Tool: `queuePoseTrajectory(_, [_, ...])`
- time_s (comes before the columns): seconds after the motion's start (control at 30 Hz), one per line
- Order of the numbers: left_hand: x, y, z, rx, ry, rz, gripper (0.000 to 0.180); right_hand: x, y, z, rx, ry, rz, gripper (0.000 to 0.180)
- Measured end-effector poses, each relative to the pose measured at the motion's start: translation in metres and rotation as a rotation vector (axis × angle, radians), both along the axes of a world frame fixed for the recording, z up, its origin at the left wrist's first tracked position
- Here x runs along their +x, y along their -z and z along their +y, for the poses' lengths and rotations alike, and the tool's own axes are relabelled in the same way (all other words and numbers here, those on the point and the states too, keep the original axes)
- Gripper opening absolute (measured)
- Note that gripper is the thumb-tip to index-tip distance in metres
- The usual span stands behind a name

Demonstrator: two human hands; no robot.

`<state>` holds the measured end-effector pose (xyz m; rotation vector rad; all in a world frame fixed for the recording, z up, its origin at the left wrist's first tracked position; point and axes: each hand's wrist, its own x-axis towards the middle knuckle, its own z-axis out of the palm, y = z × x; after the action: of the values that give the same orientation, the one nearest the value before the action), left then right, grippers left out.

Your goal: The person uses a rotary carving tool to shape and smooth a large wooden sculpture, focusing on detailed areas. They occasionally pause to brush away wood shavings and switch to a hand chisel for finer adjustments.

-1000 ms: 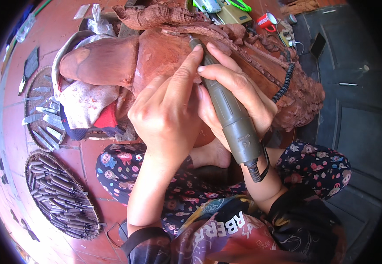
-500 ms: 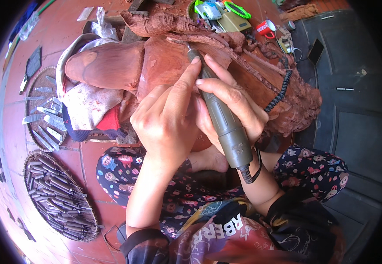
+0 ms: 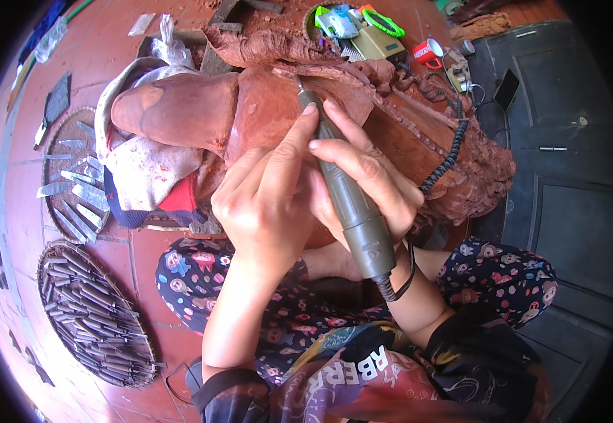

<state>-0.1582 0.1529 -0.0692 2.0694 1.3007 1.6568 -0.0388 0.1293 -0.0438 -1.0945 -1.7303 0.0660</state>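
One olive-green, pen-shaped rotary carving tool lies diagonally across the centre of the view, its thin metal bit touching the top of one large reddish-brown wooden carving that rests on the red tiled floor in front of the seated person. The right hand grips the tool's barrel in a pen-style hold. The left hand rests on the carving, its fingers curled and the index finger pressed along the tool's front end. One black coiled cord runs from behind the right hand over the carving's rough right flank. One bundle of white and red cloth cushions the carving's rounded left end. Two round woven trays sit on the floor at left: the upper tray holds flat metal blades, the lower tray many slim dark chisels, too crowded to count. One red mug stands beyond the carving, beside one dark panelled door lying flat at right.
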Motion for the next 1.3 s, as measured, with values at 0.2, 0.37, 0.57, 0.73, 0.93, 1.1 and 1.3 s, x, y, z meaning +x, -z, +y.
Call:
queuePoseTrajectory(0.2, [-0.002, -0.004, -0.002, -0.021, -0.007, 0.001, 0.053, 0.000, 0.000, 0.004, 0.021, -0.032, -0.004, 0.029])
queuePoseTrajectory(0.37, [-0.002, -0.001, -0.001, 0.010, 0.002, 0.004, 0.053, 0.000, -0.001, 0.001, 0.005, -0.010, -0.015, 0.029])
queuePoseTrajectory(0.57, [-0.002, -0.003, -0.004, -0.036, -0.044, -0.034, 0.054, -0.004, 0.001, 0.009, 0.016, -0.063, 0.021, 0.027])
queuePoseTrajectory(0.73, [-0.003, -0.004, -0.003, -0.008, -0.012, -0.002, 0.053, -0.001, 0.001, 0.006, 0.015, -0.040, -0.035, 0.026])
queuePoseTrajectory(0.93, [-0.001, -0.003, -0.003, 0.040, 0.003, 0.034, 0.052, 0.006, 0.005, 0.002, 0.018, -0.021, -0.051, 0.027])
queuePoseTrajectory(1.1, [-0.002, -0.003, -0.002, -0.021, -0.050, 0.017, 0.054, 0.004, 0.002, 0.006, -0.056, -0.108, -0.047, 0.030])
queuePoseTrajectory(1.3, [0.000, -0.006, -0.005, -0.002, 0.017, 0.041, 0.054, 0.011, -0.006, -0.004, -0.103, -0.069, -0.082, 0.029])
